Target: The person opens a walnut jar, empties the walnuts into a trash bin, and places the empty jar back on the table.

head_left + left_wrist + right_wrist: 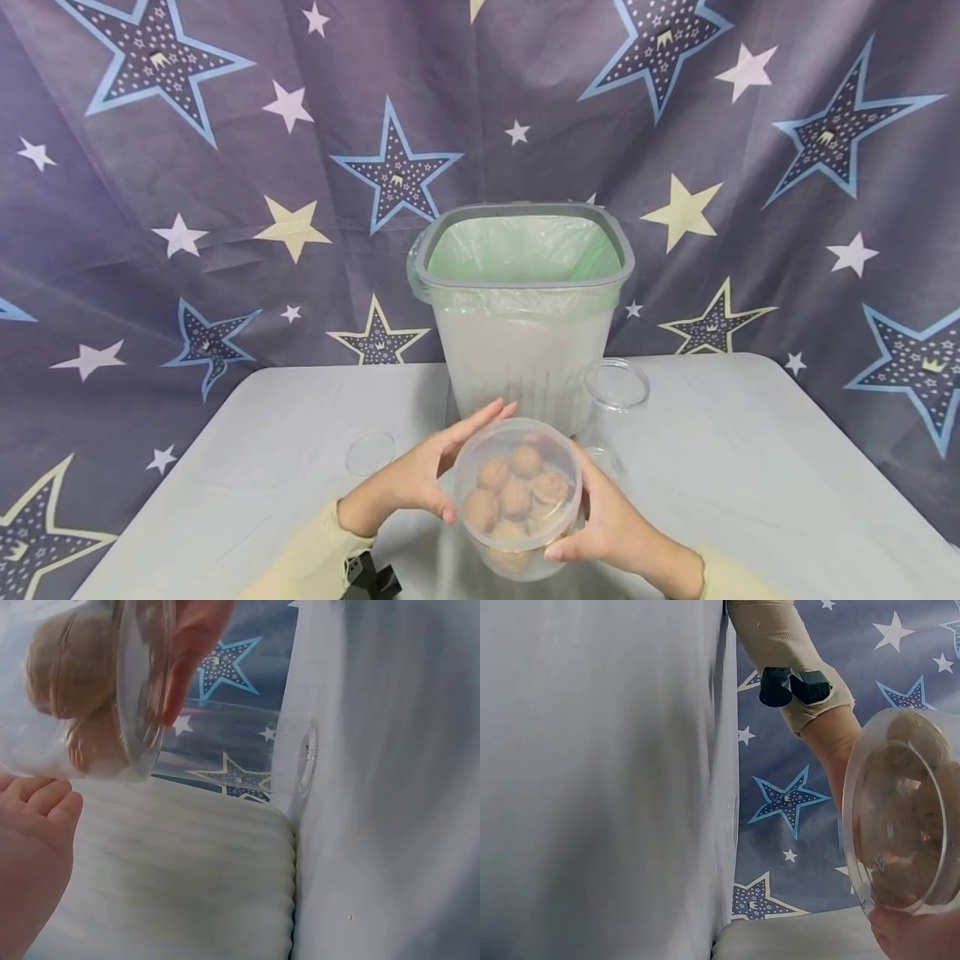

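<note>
A clear round plastic tub (pixel 517 571) holding several walnuts (pixel 516 498) is up in front of the bin, tilted toward the head camera. My right hand (pixel 611 517) grips its right side, thumb at the front and fingers behind. On the other side my left hand (pixel 420 477) is beside the tub, its fingers extended along the upper left and its thumb held apart from them. In the left wrist view the left fingertips (pixel 66 806) are close to the tub's wall; contact is hard to tell. Whether a lid covers the tub cannot be told.
A white bin (pixel 525 350) with a grey rim and green liner stands at the back of the grey-covered table (pixel 750 467). Right of it is a tall clear jar (pixel 617 404). A thin clear round lid (pixel 371 452) lies to the left. A star-patterned curtain (pixel 495 100) hangs behind.
</note>
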Tool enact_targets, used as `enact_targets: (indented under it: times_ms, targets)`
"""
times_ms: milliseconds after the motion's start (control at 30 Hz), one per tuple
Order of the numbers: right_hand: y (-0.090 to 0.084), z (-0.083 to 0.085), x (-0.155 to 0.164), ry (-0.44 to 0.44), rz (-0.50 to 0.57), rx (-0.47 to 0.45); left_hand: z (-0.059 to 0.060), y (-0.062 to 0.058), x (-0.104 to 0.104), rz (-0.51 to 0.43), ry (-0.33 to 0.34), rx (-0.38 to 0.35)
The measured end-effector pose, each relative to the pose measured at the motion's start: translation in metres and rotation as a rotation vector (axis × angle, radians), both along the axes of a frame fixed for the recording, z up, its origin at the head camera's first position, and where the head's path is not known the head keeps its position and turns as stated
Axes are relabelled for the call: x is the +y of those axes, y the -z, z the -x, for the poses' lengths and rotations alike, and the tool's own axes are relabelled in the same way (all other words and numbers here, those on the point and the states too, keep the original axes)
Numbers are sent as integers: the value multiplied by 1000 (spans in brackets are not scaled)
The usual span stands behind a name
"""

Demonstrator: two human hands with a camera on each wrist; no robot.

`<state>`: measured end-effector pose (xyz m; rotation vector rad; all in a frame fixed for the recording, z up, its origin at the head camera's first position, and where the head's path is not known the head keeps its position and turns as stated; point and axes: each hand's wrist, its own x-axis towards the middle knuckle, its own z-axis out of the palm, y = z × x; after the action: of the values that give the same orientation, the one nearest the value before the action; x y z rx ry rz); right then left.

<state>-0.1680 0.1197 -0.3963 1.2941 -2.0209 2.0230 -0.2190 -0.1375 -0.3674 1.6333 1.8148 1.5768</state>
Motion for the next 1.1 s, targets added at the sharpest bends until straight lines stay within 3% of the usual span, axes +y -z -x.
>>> enact_targets:
  times_ms: [267, 533, 800, 1100]
  targets:
    - [0, 3, -1, -99, 19, 27, 4, -1, -1, 11, 73, 22]
    - [0, 3, 0, -142, 16, 22, 1, -4, 1, 31, 82, 42]
    - [0, 3, 2, -121, -8, 4, -5, -5, 1, 15, 36, 29]
    - [0, 4, 3, -27, -30, 37, -14, -3, 5, -31, -66, 0]
